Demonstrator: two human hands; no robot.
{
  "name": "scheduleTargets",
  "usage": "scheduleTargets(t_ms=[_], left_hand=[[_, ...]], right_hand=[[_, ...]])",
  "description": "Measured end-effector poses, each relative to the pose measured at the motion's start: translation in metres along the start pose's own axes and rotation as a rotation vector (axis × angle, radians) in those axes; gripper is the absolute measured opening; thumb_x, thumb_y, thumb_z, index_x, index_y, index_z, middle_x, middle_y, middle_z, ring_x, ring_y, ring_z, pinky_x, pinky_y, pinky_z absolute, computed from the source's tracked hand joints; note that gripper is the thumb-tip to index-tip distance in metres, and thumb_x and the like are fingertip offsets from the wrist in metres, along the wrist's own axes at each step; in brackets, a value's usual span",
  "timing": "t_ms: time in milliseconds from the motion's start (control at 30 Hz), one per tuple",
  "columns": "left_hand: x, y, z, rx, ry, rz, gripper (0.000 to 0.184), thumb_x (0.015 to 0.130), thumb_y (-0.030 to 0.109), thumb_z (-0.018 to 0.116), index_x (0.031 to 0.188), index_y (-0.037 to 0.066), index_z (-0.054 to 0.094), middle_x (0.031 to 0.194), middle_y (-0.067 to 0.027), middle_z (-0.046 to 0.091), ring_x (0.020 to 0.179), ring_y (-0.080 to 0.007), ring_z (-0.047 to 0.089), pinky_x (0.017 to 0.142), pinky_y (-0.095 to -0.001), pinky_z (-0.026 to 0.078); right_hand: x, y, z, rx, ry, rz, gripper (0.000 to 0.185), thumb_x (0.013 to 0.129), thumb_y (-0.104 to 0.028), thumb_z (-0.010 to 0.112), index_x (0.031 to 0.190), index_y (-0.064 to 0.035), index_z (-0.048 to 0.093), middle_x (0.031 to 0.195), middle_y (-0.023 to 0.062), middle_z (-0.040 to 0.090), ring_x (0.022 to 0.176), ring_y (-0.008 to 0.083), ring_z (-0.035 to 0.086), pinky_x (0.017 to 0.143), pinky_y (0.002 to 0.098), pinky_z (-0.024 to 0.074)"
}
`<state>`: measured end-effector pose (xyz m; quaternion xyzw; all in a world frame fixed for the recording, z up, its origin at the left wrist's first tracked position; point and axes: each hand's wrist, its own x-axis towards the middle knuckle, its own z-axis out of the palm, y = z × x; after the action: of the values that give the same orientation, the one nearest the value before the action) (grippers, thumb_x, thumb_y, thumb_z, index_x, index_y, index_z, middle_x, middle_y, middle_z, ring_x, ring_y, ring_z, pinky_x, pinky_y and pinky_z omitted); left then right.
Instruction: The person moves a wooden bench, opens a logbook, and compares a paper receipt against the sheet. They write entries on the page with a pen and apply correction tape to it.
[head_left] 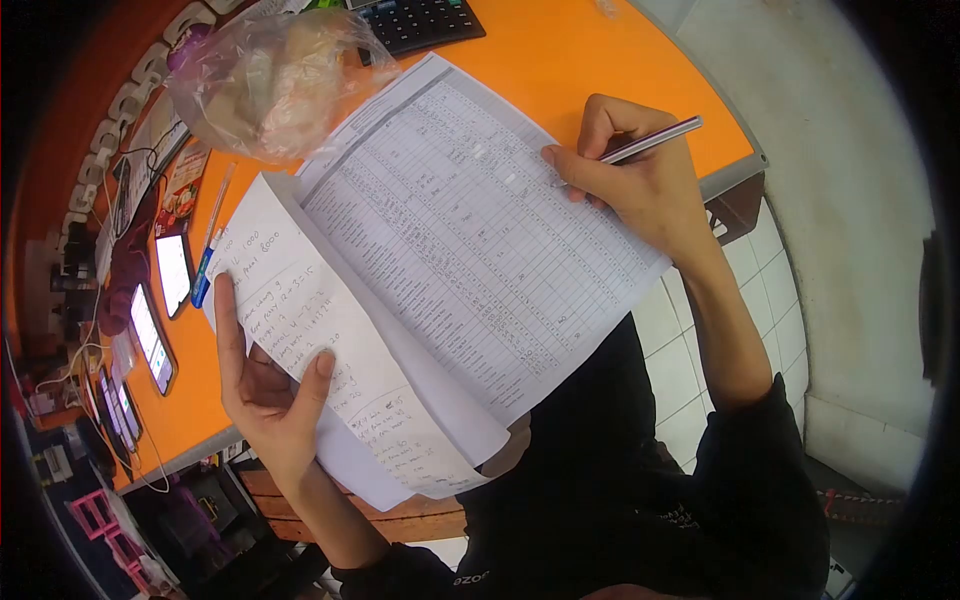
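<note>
A pen [655, 138] with a dark and silver barrel is gripped in my right hand [640, 175], its tip down on a printed table sheet [450, 250]. Rows of small figures fill that sheet's grid. My left hand [265, 395] holds a long handwritten sheet [300, 290], thumb lying on its face and index finger along its left edge. This sheet overlaps the left side of the printed one, and its lower end curls. The other fingers of my left hand are partly hidden.
On the orange table [640, 70] lie a clear plastic bag [280, 90], a black calculator [420, 22] and a blue-capped pen [205, 270]. Several phones, among them a lit phone [152, 335], rest at the left with cables around them. The papers overhang the table's near edge.
</note>
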<state>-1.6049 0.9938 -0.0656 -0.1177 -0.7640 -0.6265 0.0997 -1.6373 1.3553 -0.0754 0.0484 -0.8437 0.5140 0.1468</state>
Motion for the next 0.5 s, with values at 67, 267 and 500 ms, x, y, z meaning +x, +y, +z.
scheduleTargets(t_ms=[67, 267, 500], left_hand=[[-0.0001, -0.0005, 0.0001, 0.005, 0.0, 0.003, 0.1, 0.079, 0.002, 0.084, 0.164, -0.006, 0.03, 0.164, -0.0259, 0.041, 0.145, -0.0294, 0.049, 0.122, -0.0405, 0.036], [0.0011, 0.0012, 0.0009, 0.016, 0.0, 0.001, 0.101, 0.08, 0.002, 0.083, 0.164, -0.006, 0.029, 0.159, -0.0264, 0.046, 0.14, -0.0286, 0.054, 0.118, -0.0396, 0.04], [0.0013, 0.0007, 0.0011, 0.015, -0.003, 0.02, 0.1, 0.081, 0.0, 0.083, 0.164, -0.007, 0.027, 0.157, -0.0262, 0.048, 0.134, -0.0277, 0.059, 0.114, -0.0387, 0.045]], right_hand=[[-0.0001, -0.0004, 0.0002, -0.004, -0.001, -0.002, 0.029, 0.092, -0.023, 0.079, 0.073, -0.0108, 0.06, 0.065, 0.0024, 0.067, 0.057, 0.007, 0.059, 0.055, 0.0277, 0.0403], [-0.0001, -0.0005, -0.0012, -0.024, 0.004, 0.008, 0.03, 0.092, -0.021, 0.079, 0.073, -0.0102, 0.059, 0.065, 0.003, 0.067, 0.056, 0.007, 0.059, 0.056, 0.0268, 0.0402], [0.0009, -0.0049, -0.002, 0.029, -0.003, 0.015, 0.03, 0.091, -0.017, 0.078, 0.072, -0.0086, 0.057, 0.064, 0.0041, 0.066, 0.057, 0.0077, 0.061, 0.057, 0.0266, 0.043]])
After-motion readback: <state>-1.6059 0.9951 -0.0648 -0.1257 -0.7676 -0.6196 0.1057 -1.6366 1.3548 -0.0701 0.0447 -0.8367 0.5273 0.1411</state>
